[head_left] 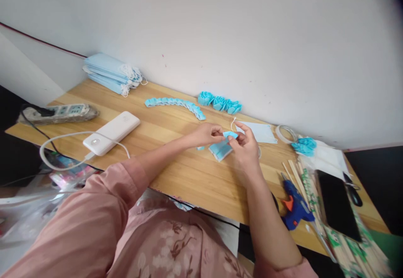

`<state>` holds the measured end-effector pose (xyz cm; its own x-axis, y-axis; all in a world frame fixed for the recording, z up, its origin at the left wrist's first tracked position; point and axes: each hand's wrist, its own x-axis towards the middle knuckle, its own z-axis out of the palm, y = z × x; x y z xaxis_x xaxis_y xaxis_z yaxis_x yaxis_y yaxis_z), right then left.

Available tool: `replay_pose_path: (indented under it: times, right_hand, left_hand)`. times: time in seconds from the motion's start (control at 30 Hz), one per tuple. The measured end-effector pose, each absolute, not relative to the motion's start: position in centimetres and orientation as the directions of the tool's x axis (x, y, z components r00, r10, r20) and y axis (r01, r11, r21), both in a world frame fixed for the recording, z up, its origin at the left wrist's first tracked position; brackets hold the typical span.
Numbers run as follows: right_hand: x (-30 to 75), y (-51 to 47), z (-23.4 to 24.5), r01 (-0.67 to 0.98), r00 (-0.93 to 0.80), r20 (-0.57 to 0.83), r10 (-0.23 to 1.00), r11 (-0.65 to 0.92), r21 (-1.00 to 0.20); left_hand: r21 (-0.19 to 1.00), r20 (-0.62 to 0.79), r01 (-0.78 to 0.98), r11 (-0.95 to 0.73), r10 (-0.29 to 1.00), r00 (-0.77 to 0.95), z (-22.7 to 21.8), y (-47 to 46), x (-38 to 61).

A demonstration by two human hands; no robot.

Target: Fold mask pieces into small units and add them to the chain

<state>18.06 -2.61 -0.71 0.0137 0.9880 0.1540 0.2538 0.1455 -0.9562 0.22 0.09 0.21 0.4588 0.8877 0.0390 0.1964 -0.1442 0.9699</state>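
Note:
Over the middle of the table, my left hand [211,135] and my right hand [247,145] pinch a small light-blue folded piece of mask fabric [230,135] between them. Just beneath lies a stack of blue mask fabric [220,150], partly covered by my right hand. A tiny blue scrap [200,148] rests under my left hand. Behind my right hand a flat pale-blue face mask [260,132] lies on the wood, with a white ear loop [233,123] at its left. Farther back, a curved strip of overlapping blue folded pieces [176,103] lies beside several blue fabric flowers [218,102].
A pile of masks [108,72], a power strip [67,112] and a white power bank [111,133] with its cable occupy the left. To the right are a tape roll [286,133], another blue flower [304,146], a blue glue gun [296,206], wooden sticks [307,185] and a phone [338,204].

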Motion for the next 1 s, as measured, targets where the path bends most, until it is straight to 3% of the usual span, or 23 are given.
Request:
replay_pose_path:
  times: [0.1,0.17,0.27,0.4,0.53,0.73,1.0]
  right_hand:
    - [18.0,-2.8,-0.6,0.265,0.059,0.16,0.985,0.139,-0.954]
    - [17.9,-2.9,-0.5,0.28,0.065,0.169,0.983,0.145,-0.949]
    - [17.8,-3.4,-0.3,0.337,0.052,0.209,0.976,0.18,-0.924]
    - [17.6,-4.3,0.4,0.446,0.032,0.261,0.965,0.22,-0.867]
    - [17.2,-5.3,1.2,0.541,-0.01,0.299,0.954,0.257,-0.801]
    - [16.9,-6.2,2.6,0.649,-0.137,0.419,0.898,0.401,-0.647]
    - [17.4,-6.3,3.6,0.608,-0.219,0.396,0.892,0.442,-0.66]
  left_hand:
    - [0.904,0.16,0.317,-0.287,0.914,0.372,2.9,1.2,-2.3]
    - [0.798,0.18,0.503,-0.331,0.929,0.324,4.8,2.0,-4.1]
    - [0.575,0.14,0.742,-0.346,0.934,0.327,6.4,2.4,-6.0]
    - [0.383,0.017,0.886,-0.26,0.961,0.275,5.0,1.9,-7.0]
    - [0.271,-0.039,0.95,-0.158,0.984,0.175,2.1,1.1,-7.4]
    - [0.184,-0.104,0.97,-0.162,0.978,0.183,0.0,1.0,-7.3]
    - [0.105,-0.148,0.978,-0.182,0.969,0.196,-0.3,1.8,-6.9]
